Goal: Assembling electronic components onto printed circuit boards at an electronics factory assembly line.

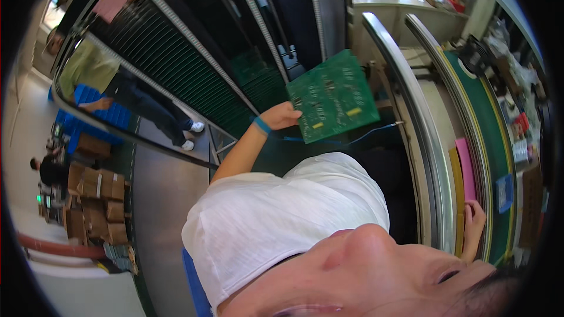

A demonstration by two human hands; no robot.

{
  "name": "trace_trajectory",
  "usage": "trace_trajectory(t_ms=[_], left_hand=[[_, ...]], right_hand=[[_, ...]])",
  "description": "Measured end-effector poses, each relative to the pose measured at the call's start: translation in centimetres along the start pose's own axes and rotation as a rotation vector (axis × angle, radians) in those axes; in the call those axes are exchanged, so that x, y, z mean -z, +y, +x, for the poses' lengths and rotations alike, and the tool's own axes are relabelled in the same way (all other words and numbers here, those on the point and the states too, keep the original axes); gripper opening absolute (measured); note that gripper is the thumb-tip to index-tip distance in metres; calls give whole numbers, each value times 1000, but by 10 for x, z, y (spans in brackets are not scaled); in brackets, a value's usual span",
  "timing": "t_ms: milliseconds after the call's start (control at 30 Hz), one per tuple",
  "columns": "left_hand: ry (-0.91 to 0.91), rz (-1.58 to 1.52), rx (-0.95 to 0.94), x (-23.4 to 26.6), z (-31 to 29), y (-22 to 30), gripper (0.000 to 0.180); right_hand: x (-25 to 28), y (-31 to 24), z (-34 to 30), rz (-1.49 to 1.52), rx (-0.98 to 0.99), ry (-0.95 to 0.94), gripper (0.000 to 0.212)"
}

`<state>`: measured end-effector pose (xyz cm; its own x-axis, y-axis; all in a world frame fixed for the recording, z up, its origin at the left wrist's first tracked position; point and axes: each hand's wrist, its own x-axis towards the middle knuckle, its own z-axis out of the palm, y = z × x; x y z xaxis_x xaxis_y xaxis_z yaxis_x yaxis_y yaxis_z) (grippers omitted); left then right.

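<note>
My left hand (280, 115) grips the near left edge of a green printed circuit board (335, 97) with small parts and yellow labels on it. The board is tilted beside a black slotted rack (170, 53). Round my left wrist sits a blue wrist strap (262, 125); a blue cord (367, 134) runs below the board. Off to the right, my right hand (474, 223) has its fingers bent at the near end of a flat pink strip (465, 167), which lies along the conveyor. A yellowish strip (454, 199) runs next to it.
Metal conveyor rails (411, 105) curve along my right side, with a green belt (490, 141) beyond. A worktable (405, 14) with clutter stands at the far right. On the left are a standing person (141, 91), blue crates (88, 108) and cardboard boxes (97, 191).
</note>
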<state>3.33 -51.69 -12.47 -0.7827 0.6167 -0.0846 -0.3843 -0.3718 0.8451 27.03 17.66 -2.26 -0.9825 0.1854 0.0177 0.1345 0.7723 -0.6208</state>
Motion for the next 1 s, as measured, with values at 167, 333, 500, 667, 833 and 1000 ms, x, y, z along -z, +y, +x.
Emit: trace_trajectory(t_ms=[167, 333, 500, 667, 833, 1000], left_hand=[[-669, 156, 263, -167, 148, 37, 47], [-1015, 410, 477, -227, 211, 60, 34], [-1216, 395, 665, -274, 247, 57, 39], [-1023, 305, 677, -261, 290, 42, 47], [-825, 339, 687, -202, 367, 69, 42], [-610, 457, 705, -176, 388, 73, 35]], right_hand=[[22, -76, -17, 336, 37, -64, 31], [-31, -203, -53, 1101, -236, 225, 42], [-64, -192, -90, 1198, -325, 520, 35], [-92, -141, -121, 1138, -518, 651, 31], [-78, -110, -125, 1120, -647, 620, 30], [-75, -97, -100, 1140, -694, 653, 32]])
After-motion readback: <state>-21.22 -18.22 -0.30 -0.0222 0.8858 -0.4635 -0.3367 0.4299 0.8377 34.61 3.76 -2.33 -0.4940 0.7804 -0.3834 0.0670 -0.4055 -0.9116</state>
